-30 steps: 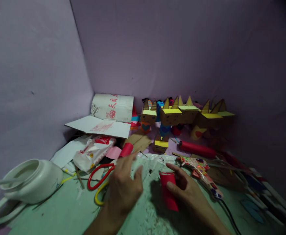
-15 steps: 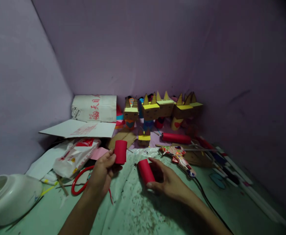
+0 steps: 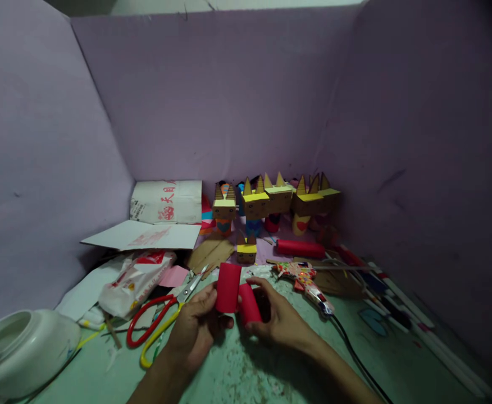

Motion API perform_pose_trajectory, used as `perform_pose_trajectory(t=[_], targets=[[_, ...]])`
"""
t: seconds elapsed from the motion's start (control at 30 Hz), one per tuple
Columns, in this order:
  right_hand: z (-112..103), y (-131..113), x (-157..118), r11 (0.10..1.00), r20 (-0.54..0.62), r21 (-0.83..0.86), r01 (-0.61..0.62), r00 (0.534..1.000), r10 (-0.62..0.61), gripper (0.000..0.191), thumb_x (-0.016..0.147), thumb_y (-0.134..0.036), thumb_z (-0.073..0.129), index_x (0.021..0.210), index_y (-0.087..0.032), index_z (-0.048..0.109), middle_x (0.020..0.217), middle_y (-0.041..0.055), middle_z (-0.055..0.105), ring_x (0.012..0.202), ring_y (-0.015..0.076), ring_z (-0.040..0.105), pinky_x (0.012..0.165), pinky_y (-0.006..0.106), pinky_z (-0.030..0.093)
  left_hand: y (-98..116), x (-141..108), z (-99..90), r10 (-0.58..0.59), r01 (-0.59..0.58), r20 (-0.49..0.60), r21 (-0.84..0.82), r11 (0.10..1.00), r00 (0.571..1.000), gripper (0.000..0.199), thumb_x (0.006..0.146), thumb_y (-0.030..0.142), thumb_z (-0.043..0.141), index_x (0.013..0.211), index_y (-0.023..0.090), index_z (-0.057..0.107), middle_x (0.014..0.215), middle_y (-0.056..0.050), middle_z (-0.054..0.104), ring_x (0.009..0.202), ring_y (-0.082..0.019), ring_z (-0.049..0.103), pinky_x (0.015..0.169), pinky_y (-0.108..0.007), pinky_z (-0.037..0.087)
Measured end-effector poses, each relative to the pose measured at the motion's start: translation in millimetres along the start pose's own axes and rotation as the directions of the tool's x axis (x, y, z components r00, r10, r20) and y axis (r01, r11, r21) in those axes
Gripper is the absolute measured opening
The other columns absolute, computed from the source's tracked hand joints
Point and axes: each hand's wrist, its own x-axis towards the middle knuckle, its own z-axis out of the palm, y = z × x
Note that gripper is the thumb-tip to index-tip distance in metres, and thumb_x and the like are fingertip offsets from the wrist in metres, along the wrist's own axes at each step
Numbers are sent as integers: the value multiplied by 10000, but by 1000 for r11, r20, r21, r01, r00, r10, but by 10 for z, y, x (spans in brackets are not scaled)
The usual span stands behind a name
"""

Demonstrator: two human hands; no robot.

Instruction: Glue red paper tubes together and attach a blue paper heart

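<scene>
My left hand (image 3: pixel 201 322) is closed on a red paper tube (image 3: pixel 228 288), held nearly upright with thumb and fingers at its left side. Just right of it, my right hand (image 3: pixel 275 314) grips a second red paper tube (image 3: pixel 250 304), tilted with its top leaning left. The two tubes are close together, the left one partly in front; whether they touch I cannot tell. Beside my left wrist lie scissors (image 3: pixel 165 314) with one red and one yellow handle. A patterned glue gun (image 3: pixel 307 280) with a black cord rests beyond my right hand.
Cardboard cat figures (image 3: pixel 255 206) stand along the back wall, with a small cardboard cat head (image 3: pixel 246 251) before them. A red roll (image 3: pixel 300 248) lies to their right. Cardboard flaps (image 3: pixel 165 202) and a plastic packet (image 3: pixel 134 283) are at left, near a white pot (image 3: pixel 39 348). Tubes (image 3: pixel 406 292) line the right.
Both hands have come closer together, my left hand moving right with its tube. The scissors are now more fully uncovered. The view has tilted up a little.
</scene>
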Motion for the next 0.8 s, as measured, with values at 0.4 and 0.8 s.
perform_pose_trajectory(t=[0.4, 0.8], targets=[[268, -141, 386, 981, -231, 189, 37, 973, 8, 489, 689, -472, 646, 1067, -163, 619, 1139, 153, 623, 998, 284, 596, 840, 434, 461, -28, 100, -164, 162, -153, -75, 106, 982, 984, 548, 526, 330, 850, 997, 142, 643, 795, -80, 717, 593, -166, 616, 477, -229, 444], [67, -150, -92, 956, -191, 288, -60, 974, 119, 579, 486, -475, 817, 922, -118, 685, 813, 90, 711, 762, 230, 625, 765, 367, 468, -351, -39, -17, 51, -63, 38, 427, 902, 998, 477, 518, 449, 833, 840, 145, 658, 756, -86, 726, 698, -212, 663, 618, -264, 491]])
